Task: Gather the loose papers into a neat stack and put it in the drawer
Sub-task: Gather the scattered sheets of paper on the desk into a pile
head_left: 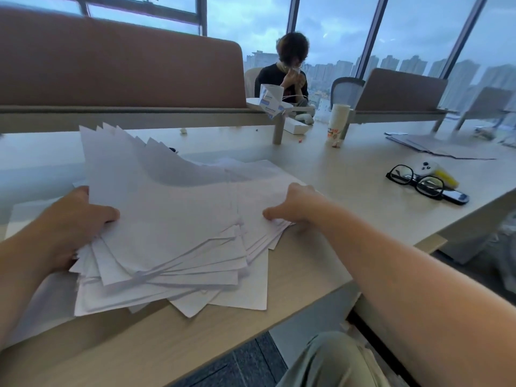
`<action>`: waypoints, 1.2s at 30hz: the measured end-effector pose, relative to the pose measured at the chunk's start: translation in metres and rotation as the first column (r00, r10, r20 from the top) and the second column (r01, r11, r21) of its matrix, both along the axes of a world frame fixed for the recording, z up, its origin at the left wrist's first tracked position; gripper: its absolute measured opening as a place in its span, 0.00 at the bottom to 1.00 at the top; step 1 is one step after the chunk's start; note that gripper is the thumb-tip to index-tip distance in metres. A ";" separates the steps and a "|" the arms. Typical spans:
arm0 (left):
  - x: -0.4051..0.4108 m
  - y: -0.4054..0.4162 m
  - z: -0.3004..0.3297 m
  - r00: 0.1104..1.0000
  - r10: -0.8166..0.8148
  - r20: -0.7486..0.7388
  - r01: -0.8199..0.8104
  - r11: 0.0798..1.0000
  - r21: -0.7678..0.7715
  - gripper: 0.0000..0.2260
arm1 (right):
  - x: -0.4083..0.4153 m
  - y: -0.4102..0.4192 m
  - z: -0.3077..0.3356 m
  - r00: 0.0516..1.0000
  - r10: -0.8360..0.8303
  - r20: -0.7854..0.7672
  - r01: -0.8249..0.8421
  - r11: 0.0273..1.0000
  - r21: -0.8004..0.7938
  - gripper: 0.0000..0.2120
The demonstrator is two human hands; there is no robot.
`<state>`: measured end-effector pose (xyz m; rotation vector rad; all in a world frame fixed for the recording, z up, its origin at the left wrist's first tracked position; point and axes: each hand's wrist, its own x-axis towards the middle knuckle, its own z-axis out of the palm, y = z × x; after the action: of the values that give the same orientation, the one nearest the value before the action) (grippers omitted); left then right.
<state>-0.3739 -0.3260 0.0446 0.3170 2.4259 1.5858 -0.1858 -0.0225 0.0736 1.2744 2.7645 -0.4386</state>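
White loose papers (167, 219) lie fanned and uneven on the bench (349, 174); the left hand (69, 219) grips their left edge, the right hand (296, 205) pinches the right edge.

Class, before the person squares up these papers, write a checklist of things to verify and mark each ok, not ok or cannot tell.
1. Left hand grips the papers: ok.
2. Right hand rests on the pile's right edge: ok.
3. Edges lined up: not ok, corners fan out.
4. All sheets gathered: cannot tell, some lie under the pile.
5. Glasses away from the pile: ok.
6. Drawer open: cannot tell, not in view.
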 end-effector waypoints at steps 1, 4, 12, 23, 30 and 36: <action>0.002 0.000 0.001 1.000 0.000 -0.002 0.000 1.000 -0.004 0.10 | 0.000 0.003 0.002 0.999 -0.002 -0.046 -0.002 0.997 -0.083 0.38; 0.004 0.000 0.001 1.000 0.013 -0.017 -0.013 1.000 -0.006 0.09 | 0.000 0.002 0.009 0.971 -0.073 -0.228 -0.028 0.912 -0.410 0.19; 0.011 -0.002 0.006 1.000 0.002 -0.011 -0.002 1.000 -0.006 0.11 | 0.015 -0.023 -0.001 0.815 -0.289 -0.502 -0.346 0.452 -0.822 0.11; 0.014 -0.009 0.010 0.998 0.034 0.053 -0.036 0.999 0.040 0.14 | 0.012 -0.011 -0.006 0.545 -0.417 -0.727 -0.052 0.849 -0.526 0.07; 0.020 -0.007 0.014 0.997 0.043 0.057 -0.046 0.998 0.048 0.14 | 0.024 0.009 -0.016 0.392 -0.514 -0.763 -0.043 0.819 -0.573 0.07; 0.020 -0.008 0.013 0.996 0.045 0.078 -0.051 0.995 0.084 0.14 | 0.024 -0.005 -0.023 0.500 -0.519 -0.693 -0.207 0.706 -0.678 0.07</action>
<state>-0.3540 -0.3336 0.0575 0.2099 2.3296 1.6940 -0.1615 -0.0276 0.0507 1.2761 2.4060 -2.5031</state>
